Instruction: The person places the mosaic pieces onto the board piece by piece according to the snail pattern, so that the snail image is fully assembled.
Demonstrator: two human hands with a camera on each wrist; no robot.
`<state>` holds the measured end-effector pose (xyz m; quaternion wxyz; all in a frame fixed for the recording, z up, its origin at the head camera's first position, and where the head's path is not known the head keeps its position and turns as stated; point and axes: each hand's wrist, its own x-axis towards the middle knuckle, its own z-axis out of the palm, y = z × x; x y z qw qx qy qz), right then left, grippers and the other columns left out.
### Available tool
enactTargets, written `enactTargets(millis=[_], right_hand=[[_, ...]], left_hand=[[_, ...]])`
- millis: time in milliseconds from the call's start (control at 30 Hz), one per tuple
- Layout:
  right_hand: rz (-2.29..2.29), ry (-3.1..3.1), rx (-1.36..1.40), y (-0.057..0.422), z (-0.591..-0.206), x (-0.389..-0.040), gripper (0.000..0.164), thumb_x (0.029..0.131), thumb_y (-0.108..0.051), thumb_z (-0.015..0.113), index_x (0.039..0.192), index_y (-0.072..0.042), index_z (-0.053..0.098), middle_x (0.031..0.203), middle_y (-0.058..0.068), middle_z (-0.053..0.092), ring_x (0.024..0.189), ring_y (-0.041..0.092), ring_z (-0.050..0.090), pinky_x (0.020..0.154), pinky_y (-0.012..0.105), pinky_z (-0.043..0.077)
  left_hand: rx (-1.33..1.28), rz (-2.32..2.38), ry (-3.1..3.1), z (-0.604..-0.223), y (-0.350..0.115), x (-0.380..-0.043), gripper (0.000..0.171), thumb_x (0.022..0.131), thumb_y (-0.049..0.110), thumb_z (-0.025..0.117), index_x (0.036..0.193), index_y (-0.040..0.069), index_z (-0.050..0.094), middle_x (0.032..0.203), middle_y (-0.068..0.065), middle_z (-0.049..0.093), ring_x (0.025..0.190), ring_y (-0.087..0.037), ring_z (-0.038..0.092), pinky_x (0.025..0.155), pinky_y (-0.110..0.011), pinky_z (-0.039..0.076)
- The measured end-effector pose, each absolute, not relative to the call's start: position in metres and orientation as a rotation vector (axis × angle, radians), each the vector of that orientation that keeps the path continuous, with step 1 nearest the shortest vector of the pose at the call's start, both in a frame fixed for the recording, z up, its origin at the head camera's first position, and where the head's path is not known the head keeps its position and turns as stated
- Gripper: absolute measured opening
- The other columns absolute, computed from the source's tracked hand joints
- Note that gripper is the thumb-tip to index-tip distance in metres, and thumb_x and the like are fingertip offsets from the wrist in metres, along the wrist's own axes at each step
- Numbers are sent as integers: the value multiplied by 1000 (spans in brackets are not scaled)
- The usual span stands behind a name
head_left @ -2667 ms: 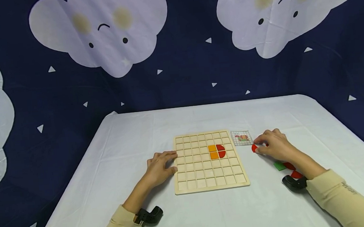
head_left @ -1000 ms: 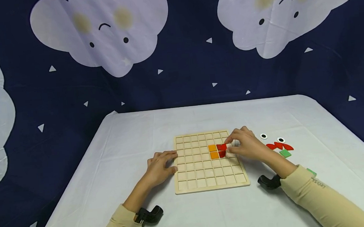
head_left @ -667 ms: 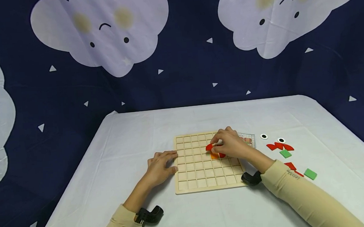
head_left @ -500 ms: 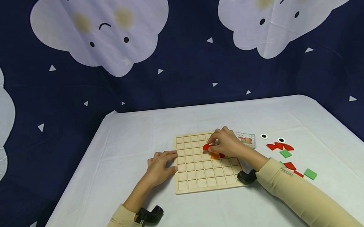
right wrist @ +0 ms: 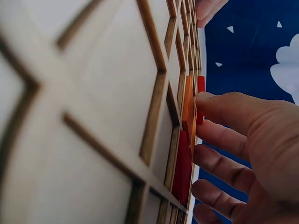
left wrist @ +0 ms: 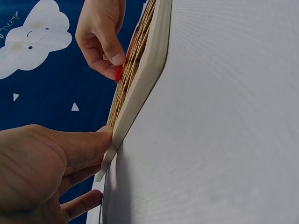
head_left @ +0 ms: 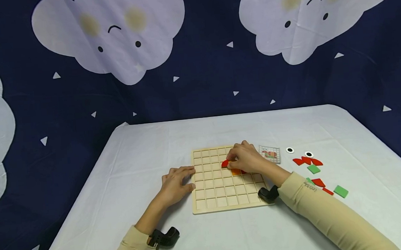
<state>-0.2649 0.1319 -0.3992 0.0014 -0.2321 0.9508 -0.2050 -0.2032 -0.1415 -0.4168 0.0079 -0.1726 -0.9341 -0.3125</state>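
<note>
A wooden grid board (head_left: 233, 208) lies on the white table. My left hand (head_left: 173, 186) rests against its left edge, thumb and fingertips touching the rim, fingers fairly straight. Over the board's upper middle, my right hand (head_left: 247, 158) pinches a red round-edged tile (head_left: 224, 164) between thumb and finger. In the right wrist view, this red tile (right wrist: 201, 86) sits just above the grid beside an orange tile (right wrist: 188, 109); another red tile (right wrist: 182, 168) is set in the grid nearer the camera. My right hand partly covers the placed tiles in the head view.
A small printed pattern card (head_left: 270, 154) lies right of the board. Farther right are two eye discs (head_left: 289, 150), several loose red tiles (head_left: 318, 183) and green tiles (head_left: 341, 191). A dark cloud-patterned cloth (head_left: 211, 81) hangs behind the table.
My right hand picked up a red tile near the card and carried it left over the board, beside the orange tiles. The card shifted slightly. My left hand stayed at the board's edge.
</note>
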Motion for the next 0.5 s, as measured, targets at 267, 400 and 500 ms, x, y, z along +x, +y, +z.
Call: enactTargets(millis=[267,400,500], right_hand=[[-636,2987,-755,131,-400,-264,21,79,-33,74,94,-19,73,92,-4,62,86,18,42,77,35,30],[-649,2995,-773,132,-399,-263,21,79,-33,74,95,-19,73,91,-4,62,86,18,42,76,36,30],[-671,3006,-787,134,-397,-260,21,80,-32,73,96,-19,73,92,-3,62,88,19,44,77,37,31]], left_hand=[[-537,-976,-2928,-418,-143,-204,46,83,22,70,128,14,60,138,3,54,123,-25,43,94,-50,24],[-541,-984,-2911,-419,-142,-204,45,83,21,70,127,13,60,137,3,54,122,-26,43,93,-50,25],[-542,-986,-2905,-419,-142,-204,45,83,20,70,126,13,61,137,3,55,122,-25,44,93,-50,25]])
